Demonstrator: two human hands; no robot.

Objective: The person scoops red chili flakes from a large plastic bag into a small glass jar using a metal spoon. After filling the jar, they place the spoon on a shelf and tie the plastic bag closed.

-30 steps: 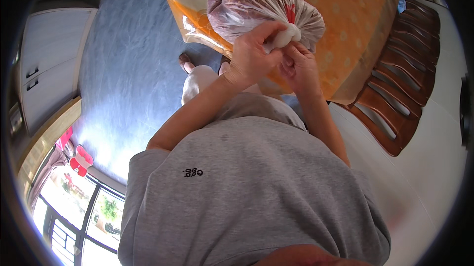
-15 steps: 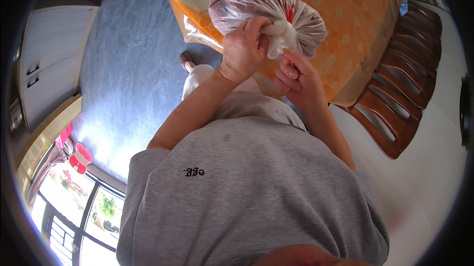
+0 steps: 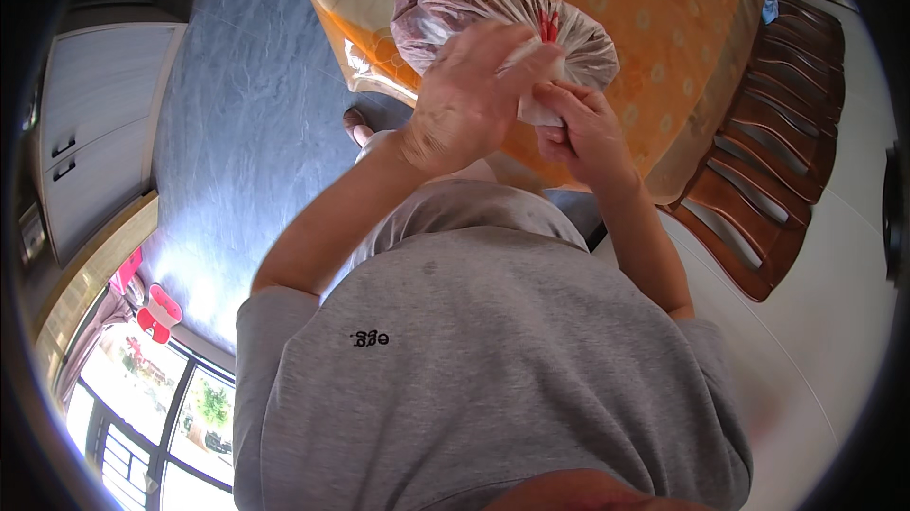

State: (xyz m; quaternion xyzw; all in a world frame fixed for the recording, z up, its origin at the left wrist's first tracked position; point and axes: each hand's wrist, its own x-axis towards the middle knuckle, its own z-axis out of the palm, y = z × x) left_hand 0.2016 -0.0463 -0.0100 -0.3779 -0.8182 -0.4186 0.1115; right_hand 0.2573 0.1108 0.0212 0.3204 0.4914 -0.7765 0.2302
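Blue-grey floor (image 3: pixel 237 132) below, with a grey shirt (image 3: pixel 474 369) nearest, then both hands raised over an orange-flowered cloth on the tabletop (image 3: pixel 664 27), a brown wooden chair (image 3: pixel 768 179) off to the right. Left hand (image 3: pixel 464 103) clenched around the gathered neck of a clear plastic bag (image 3: pixel 455 9) resting on the tabletop, right hand (image 3: pixel 583 127) pinching the twisted white tail just beside it, fingers (image 3: pixel 559 94) closed tight. Best done by keeping the neck bunched low against the bulging contents, holding the twist taut, and gripping firmly without tearing the thin film.
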